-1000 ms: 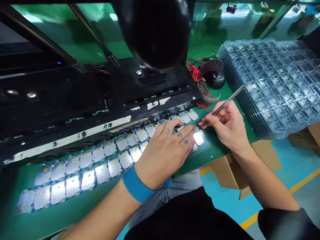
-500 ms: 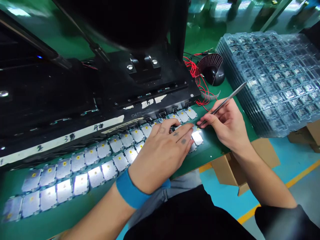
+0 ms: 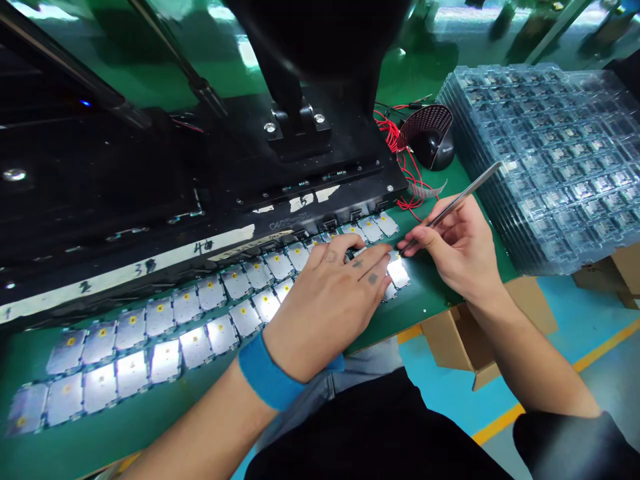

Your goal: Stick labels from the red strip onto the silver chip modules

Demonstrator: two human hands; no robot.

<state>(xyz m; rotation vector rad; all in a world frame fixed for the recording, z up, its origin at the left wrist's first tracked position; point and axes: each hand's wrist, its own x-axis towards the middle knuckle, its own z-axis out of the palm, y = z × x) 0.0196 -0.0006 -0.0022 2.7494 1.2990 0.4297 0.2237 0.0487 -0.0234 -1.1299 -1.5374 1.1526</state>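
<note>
Two rows of joined silver circuit boards point(image 3: 160, 317), many with a small yellow spot, run across the green tabletop. My left hand point(image 3: 335, 293), with a blue band at the wrist, lies palm down over the right part of the rows, its fingers stretched out and its fingertips on the boards. Between the thumb and fingers of my right hand point(image 3: 457, 247) is a pair of metal tweezers point(image 3: 463, 198), slanting down to the left. Their tips are close to the lit board point(image 3: 399, 272) at the right end of the near row, beside my left fingertips; whether they touch it I cannot tell.
Behind the rows stands a black machine point(image 3: 345, 150) with numbered white tape point(image 3: 125, 271). Red wires point(image 3: 413, 180) and a small black device point(image 3: 434, 143) lie right of it. Stacked clear plastic trays point(image 3: 555, 160) stand at the right, and an open cardboard box point(image 3: 453, 340) below the table edge.
The whole view has shifted slightly, so the machine and boards appear a little farther right. Both hands keep nearly the same pose, and the tweezers stay in my right hand.
</note>
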